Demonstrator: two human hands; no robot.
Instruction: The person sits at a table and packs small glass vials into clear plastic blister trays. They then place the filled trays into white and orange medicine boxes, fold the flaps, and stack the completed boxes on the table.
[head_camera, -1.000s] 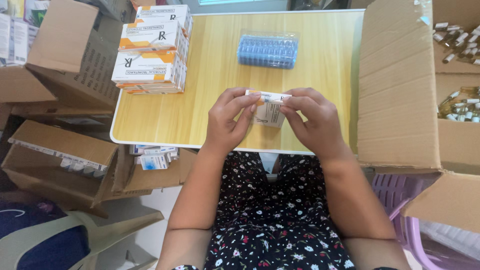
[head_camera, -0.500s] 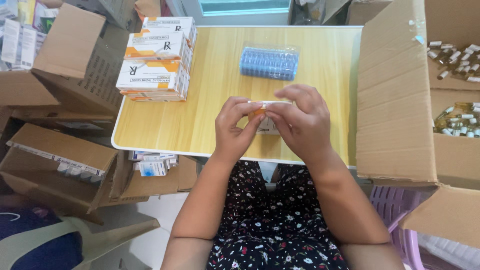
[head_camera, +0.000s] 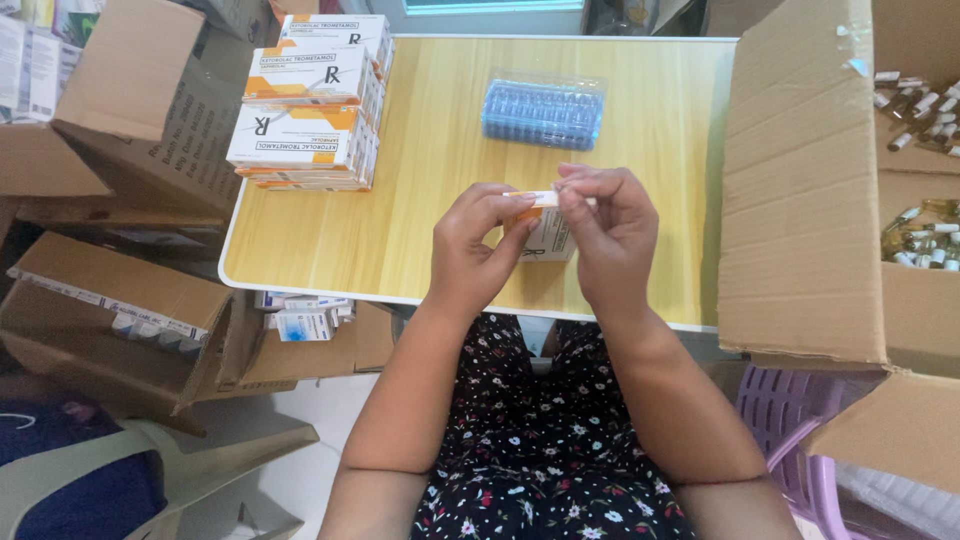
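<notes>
A small white carton (head_camera: 548, 232) with an orange-edged top flap is gripped by the left hand (head_camera: 478, 245) and right hand (head_camera: 610, 235), over the tabletop (head_camera: 430, 200) near its front edge. Bare wood is left between it and the blue ampoule tray (head_camera: 543, 112) beyond.

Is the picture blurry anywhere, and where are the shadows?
In the head view, the left hand and right hand look fairly sharp, holding a small white carton; a soft shadow falls beneath them on the yellow table; the clear blister tray shows faint glare; the vials in the cardboard box look small and fuzzy.
</notes>
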